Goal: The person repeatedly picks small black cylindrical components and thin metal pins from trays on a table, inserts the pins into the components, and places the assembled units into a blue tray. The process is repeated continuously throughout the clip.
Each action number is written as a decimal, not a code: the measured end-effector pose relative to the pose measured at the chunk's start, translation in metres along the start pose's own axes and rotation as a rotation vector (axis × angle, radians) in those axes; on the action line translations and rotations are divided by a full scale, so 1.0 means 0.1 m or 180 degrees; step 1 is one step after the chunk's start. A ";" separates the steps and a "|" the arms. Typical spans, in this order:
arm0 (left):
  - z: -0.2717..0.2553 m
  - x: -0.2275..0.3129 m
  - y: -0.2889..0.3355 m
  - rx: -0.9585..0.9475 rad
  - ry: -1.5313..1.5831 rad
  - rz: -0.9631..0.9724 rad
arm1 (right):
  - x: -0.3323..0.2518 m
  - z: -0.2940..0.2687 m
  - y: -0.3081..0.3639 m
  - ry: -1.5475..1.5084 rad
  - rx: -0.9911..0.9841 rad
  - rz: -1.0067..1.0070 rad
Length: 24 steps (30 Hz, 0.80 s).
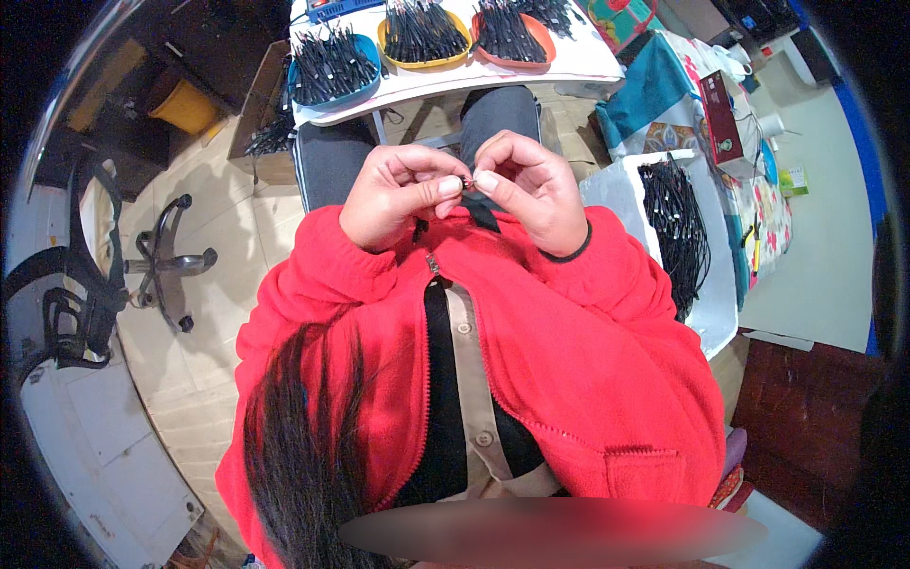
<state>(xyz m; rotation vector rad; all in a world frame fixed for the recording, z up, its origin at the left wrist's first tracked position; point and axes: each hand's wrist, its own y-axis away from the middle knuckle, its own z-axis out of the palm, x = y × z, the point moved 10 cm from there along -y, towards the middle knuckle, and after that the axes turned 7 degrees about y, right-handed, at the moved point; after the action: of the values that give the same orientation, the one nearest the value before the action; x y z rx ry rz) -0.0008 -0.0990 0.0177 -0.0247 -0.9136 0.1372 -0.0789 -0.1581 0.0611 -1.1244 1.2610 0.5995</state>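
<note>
Above my lap, my left hand (403, 192) and my right hand (534, 192) meet, thumbs and fingers pinched together. Between the fingertips is a small dark cable end (467, 182) with thin reddish wires, gripped from both sides. A short black length hangs just below the fingers, and most of the piece is hidden by them. Beyond my knees, bundles of short black cables fill a blue tray (375, 83), a yellow tray (431, 64) and an orange tray (542, 59).
The trays stand on a white table (455, 83). At my right, a white foam box (725, 318) holds long black cables (675, 228). A cardboard box (254, 114) stands left of the table. An office chair (161, 264) is farther left. A red box (725, 133) sits on a cloth-covered surface.
</note>
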 end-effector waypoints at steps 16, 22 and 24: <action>-0.46 0.36 -0.45 0.0604 -0.0253 -0.0350 | -0.16 -0.24 -0.76 0.1474 0.0173 -0.0640; -0.55 1.18 -0.95 0.0778 -0.1537 -0.0191 | 0.41 -0.55 -1.08 0.1130 0.0313 0.0060; -0.56 1.54 -1.24 0.0738 -0.1846 0.0228 | 0.61 -0.45 -1.17 0.1513 -0.0196 -0.0199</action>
<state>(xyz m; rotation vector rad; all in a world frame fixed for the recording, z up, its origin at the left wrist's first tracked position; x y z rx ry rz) 0.1499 -0.2000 0.1145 0.2077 -1.4705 0.3269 0.0187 -0.2563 0.0452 -1.4044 1.6106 0.3326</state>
